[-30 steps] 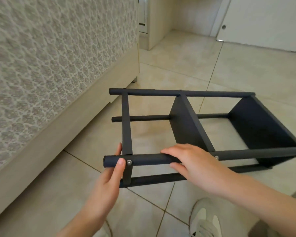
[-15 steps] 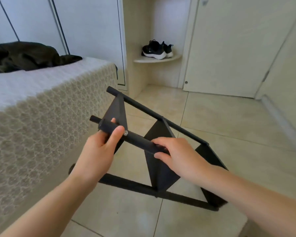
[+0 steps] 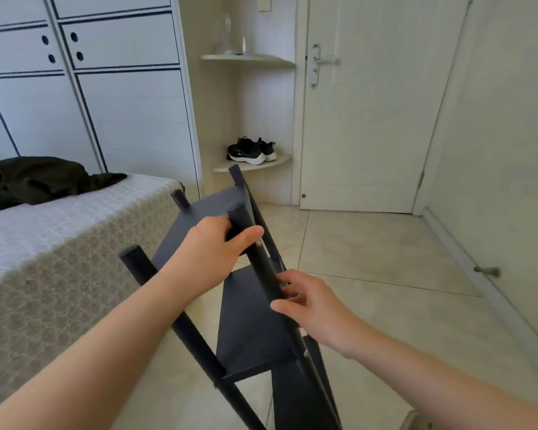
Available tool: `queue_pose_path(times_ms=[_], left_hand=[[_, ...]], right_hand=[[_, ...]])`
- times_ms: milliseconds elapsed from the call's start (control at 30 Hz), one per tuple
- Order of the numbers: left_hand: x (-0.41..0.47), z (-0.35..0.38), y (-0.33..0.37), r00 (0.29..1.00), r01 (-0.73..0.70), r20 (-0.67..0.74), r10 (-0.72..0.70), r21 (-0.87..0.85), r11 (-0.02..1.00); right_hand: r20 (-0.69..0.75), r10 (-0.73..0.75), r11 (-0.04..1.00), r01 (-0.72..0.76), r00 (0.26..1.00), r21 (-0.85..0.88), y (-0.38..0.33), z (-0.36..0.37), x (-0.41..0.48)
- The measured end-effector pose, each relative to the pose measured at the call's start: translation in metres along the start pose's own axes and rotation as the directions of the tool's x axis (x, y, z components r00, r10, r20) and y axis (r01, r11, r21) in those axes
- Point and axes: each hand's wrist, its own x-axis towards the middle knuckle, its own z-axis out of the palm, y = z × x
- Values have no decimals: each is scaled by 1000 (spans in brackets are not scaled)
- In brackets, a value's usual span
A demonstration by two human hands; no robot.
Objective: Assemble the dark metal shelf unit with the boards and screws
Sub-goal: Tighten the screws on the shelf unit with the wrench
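The dark metal shelf unit [image 3: 252, 330] stands tilted and nearly upright in the middle of the view, its round posts pointing up and away from me. Three dark boards sit between the posts. My left hand [image 3: 218, 246] grips the near right post just below its top end, thumb across the front by a silver screw head. My right hand [image 3: 308, 302] holds the same post lower down, fingers curled round it at the middle board. The unit's foot runs out of view at the bottom edge.
A bed with a patterned cover [image 3: 59, 243] lies close on the left, dark clothing [image 3: 35, 178] on top. Wardrobe doors [image 3: 106, 88] stand behind it. Corner shelves hold black sneakers [image 3: 250, 150]. A shut door [image 3: 370, 103] and tiled floor [image 3: 385, 290] are to the right.
The shelf unit has swung from lying on its side on the floor up to nearly upright. Both hands kept hold of the same post while the view rose.
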Motion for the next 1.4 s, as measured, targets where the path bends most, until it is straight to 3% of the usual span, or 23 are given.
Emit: queue_pose_path(times_ms=[233,500,1133,1267,1400], left_hand=[[-24,32,33,991,-130,-15,134,160,979],[-56,60,38,949,-282,-66,309,264,922],[-72,70,34,928,-355,-37,372,226,907],[-84,61,27,900,-408,-132,415,79,910],[-99,53,17,852,-442,-272,448,84,893]], right_hand=[[-19,111,969,-104,994,225,16,-14,-37],[-41,195,942,-176,980,285,31,-12,-63],[-67,223,912,-184,972,367,41,-10,-73],[-41,212,913,-183,976,365,47,-12,-72],[-19,198,918,-178,980,354,52,-14,-71]])
